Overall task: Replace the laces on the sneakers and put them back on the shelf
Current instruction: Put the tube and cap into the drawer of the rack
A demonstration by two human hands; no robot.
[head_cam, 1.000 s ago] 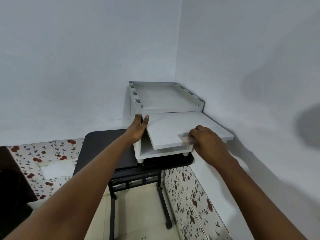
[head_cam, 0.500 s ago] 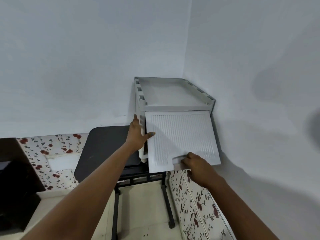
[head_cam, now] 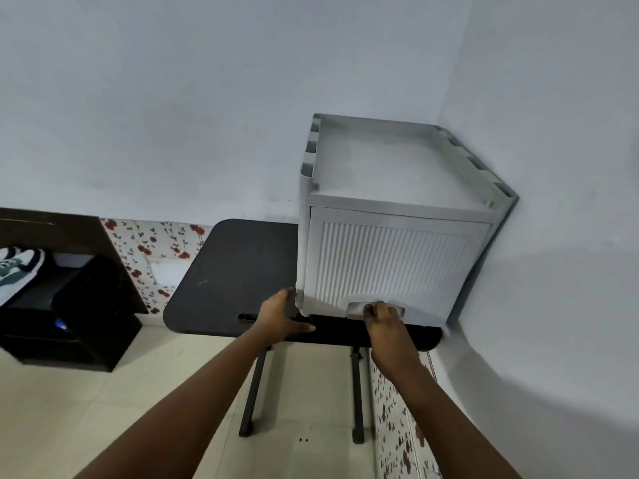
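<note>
Two hands: both reach forward to the front of a grey plastic shelf cabinet (head_cam: pixel 397 188).
Left hand (head_cam: pixel 281 314): fingers relaxed and spread, resting against the cabinet's lower left corner, curled round nothing.
Right hand (head_cam: pixel 382 318): fingers hooked into the recessed handle (head_cam: pixel 375 307) at the bottom edge of the door.
Door (head_cam: pixel 394 266): white, ribbed in upright lines, hanging down flat over the cabinet's front.
Cabinet top: flat grey tray with a raised rim and notches down both sides.
Cabinet place: right end of the table, pushed into the corner where two walls meet.
Table (head_cam: pixel 235 274): dark top with rounded corners, a few pale scuffs, on black metal legs (head_cam: pixel 250 392).
Walls (head_cam: pixel 173 98): plain pale blue-white, with a band of tiles (head_cam: pixel 155 252) printed in red flowers running low along them.
Floor (head_cam: pixel 103 409): cream tiles.
Sneakers (head_cam: pixel 19 271): white with dark green and black trim, at the far left edge, well apart from the cabinet; only partly in view.
Beside the sneakers: a dark wooden headboard (head_cam: pixel 52 229) and a black box-like unit (head_cam: pixel 69 312) standing on the floor.
Laces: too small to tell.
</note>
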